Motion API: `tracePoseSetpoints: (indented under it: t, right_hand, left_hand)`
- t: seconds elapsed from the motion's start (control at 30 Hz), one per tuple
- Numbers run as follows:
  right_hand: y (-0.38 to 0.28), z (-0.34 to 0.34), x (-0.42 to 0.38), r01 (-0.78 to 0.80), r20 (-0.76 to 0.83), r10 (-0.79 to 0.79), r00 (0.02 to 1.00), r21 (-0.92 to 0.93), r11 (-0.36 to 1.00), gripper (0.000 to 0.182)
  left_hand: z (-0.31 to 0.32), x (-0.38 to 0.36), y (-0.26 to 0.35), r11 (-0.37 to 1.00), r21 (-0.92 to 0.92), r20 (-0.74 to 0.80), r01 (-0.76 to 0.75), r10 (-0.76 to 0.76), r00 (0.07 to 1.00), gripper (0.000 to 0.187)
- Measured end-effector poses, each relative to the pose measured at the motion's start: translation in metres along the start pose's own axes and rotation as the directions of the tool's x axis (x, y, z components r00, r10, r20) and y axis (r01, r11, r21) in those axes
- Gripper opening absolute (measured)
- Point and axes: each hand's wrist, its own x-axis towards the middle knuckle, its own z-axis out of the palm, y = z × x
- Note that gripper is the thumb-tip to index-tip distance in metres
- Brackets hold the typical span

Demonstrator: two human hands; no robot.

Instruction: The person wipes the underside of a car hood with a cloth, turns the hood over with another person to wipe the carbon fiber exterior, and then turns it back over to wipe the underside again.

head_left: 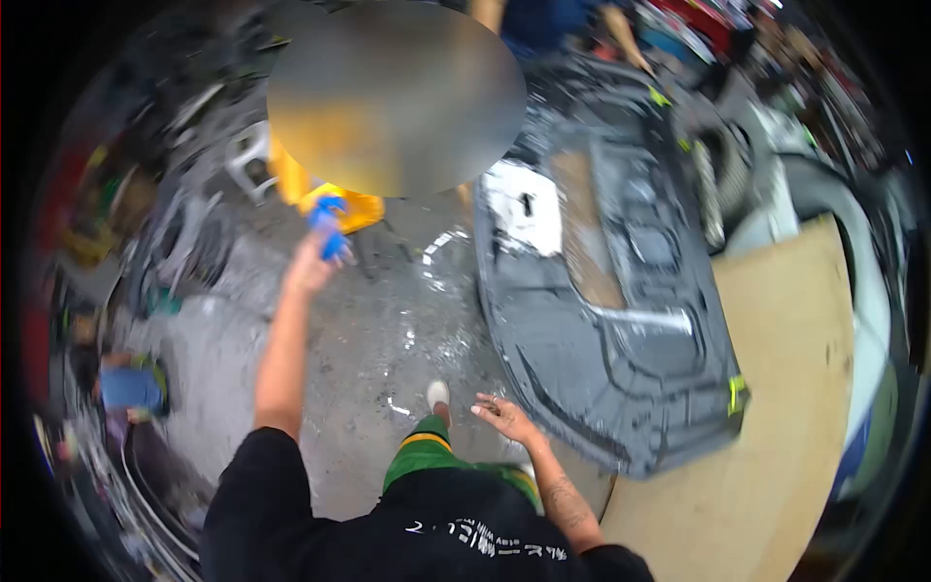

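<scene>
My left hand (311, 266) reaches forward over the floor at arm's length. A crumpled bright blue thing (330, 225) is at its fingers and seems to be in their grip. Motion blur hides its exact kind. Right behind it is something yellow (354, 208). Lower down, my right hand (505, 418) has its fingers apart and holds nothing, with a ring on one finger. It is just left of the lower edge of a large dark grey moulded panel (553, 364), which looks like a vehicle part. A white patch (525, 208) and yellow-green tape (736, 395) are on the panel.
A pale wooden board (776, 330) extends below and right of the panel. Another person's arm (626, 37) is at the panel's far end. Wet grey floor (378, 330) lies ahead, with cluttered parts (199, 233) along the left. A blurred oval covers the upper middle.
</scene>
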Motion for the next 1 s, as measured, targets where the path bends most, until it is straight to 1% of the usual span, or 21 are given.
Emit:
tracePoseSetpoints:
  t: [0.03,0.07,0.1,0.13,0.17,0.2,0.23,0.27,0.3,0.33,0.4,0.43,0.47,0.57,0.63,0.7,0.73,0.8,0.9,0.97,1.0]
  right_hand:
    - [0.007,0.000,-0.020,-0.048,-0.078,0.052,0.996,0.048,0.998,0.071]
    - [0.013,-0.002,-0.041,-0.128,-0.114,0.132,0.985,0.042,0.991,0.066]
    - [0.017,-0.007,-0.062,-0.203,-0.151,0.206,0.967,0.040,0.978,0.061]
    - [0.027,-0.013,-0.086,-0.246,-0.245,0.254,0.936,0.061,0.967,0.053]
    - [0.050,-0.018,-0.113,-0.284,-0.329,0.328,0.885,0.177,0.942,0.054]
    - [0.075,-0.026,-0.141,-0.285,-0.403,0.372,0.836,0.259,0.923,0.054]
    - [0.094,-0.034,-0.171,-0.271,-0.463,0.405,0.789,0.330,0.904,0.055]
    - [0.103,-0.042,-0.202,-0.348,-0.538,0.479,0.694,0.332,0.877,0.054]
    - [0.112,-0.056,-0.232,-0.424,-0.600,0.535,0.595,0.332,0.843,0.053]
    - [0.125,-0.070,-0.261,-0.444,-0.657,0.537,0.529,0.324,0.835,0.052]
    - [0.137,-0.102,-0.311,-0.481,-0.760,0.502,0.412,0.286,0.829,0.052]
    - [0.134,-0.124,-0.333,-0.497,-0.807,0.466,0.364,0.255,0.829,0.052]
    - [0.133,-0.152,-0.352,-0.520,-0.835,0.423,0.352,0.202,0.830,0.051]
    - [0.157,-0.256,-0.394,-0.561,-0.909,0.284,0.305,0.070,0.825,0.049]
    - [0.174,-0.345,-0.404,-0.584,-0.926,0.220,0.305,0.001,0.812,0.048]
    - [0.198,-0.427,-0.398,-0.487,-0.966,0.054,0.254,-0.079,0.870,0.046]
    - [0.211,-0.467,-0.389,-0.520,-0.966,0.029,0.256,-0.112,0.847,0.049]
    - [0.228,-0.529,-0.370,-0.545,-0.967,0.018,0.254,-0.128,0.829,0.050]
    - [0.276,-0.608,-0.343,-0.496,-0.913,-0.193,0.359,-0.362,0.789,0.048]
    - [0.305,-0.646,-0.335,-0.512,-0.933,-0.149,0.328,-0.308,0.802,0.046]
    - [0.311,-0.661,-0.338,-0.579,-0.935,-0.094,0.342,-0.289,0.762,0.047]
  left_hand:
    - [-0.009,0.027,0.034,0.998,-0.067,0.017,0.003,-0.002,1.000,0.077]
    - [-0.028,0.060,0.039,0.967,-0.233,-0.050,0.102,-0.116,0.992,0.081]
    - [-0.046,0.089,0.030,0.996,-0.059,-0.271,0.065,-0.079,0.959,0.094]
    - [-0.075,0.116,0.009,0.985,0.143,-0.197,0.096,-0.067,0.978,0.095]
    - [-0.050,0.110,-0.007,0.943,0.324,-0.297,0.071,0.030,0.954,0.076]
    - [-0.071,0.125,-0.045,0.918,0.389,-0.147,0.075,-0.018,0.989,0.052]
    - [-0.088,0.144,-0.100,0.966,0.251,0.046,0.062,-0.076,0.996,0.035]
    - [-0.038,0.099,-0.124,0.961,0.179,0.021,0.211,-0.218,0.976,0.035]
    - [0.006,0.049,-0.156,0.944,0.075,-0.132,0.323,-0.311,0.941,0.037]
    - [0.014,0.024,-0.209,0.921,0.007,-0.001,0.390,-0.390,0.921,0.042]
    - [0.061,-0.041,-0.287,0.801,-0.033,0.129,0.598,-0.590,0.797,0.049]
    - [0.070,-0.063,-0.335,0.755,-0.039,0.305,0.654,-0.615,0.727,0.058]
    - [0.105,-0.095,-0.357,0.695,-0.113,0.295,0.710,-0.659,0.692,0.069]
    - [0.217,-0.192,-0.351,0.610,-0.280,0.293,0.741,-0.681,0.671,0.078]
    - [0.233,-0.231,-0.391,0.536,-0.372,0.485,0.758,-0.584,0.651,0.066]
    - [0.284,-0.270,-0.382,0.646,-0.255,0.369,0.720,-0.623,0.689,0.057]
    - [0.289,-0.281,-0.406,0.669,-0.239,0.420,0.703,-0.582,0.696,0.060]
    - [0.332,-0.302,-0.402,0.727,-0.180,0.320,0.662,-0.593,0.739,0.070]
    - [0.391,-0.315,-0.411,0.744,-0.259,0.221,0.616,-0.575,0.788,0.070]
    - [0.406,-0.319,-0.418,0.740,-0.365,0.178,0.565,-0.540,0.823,0.067]
    - [0.404,-0.323,-0.417,0.699,-0.344,0.175,0.627,-0.608,0.774,0.073]
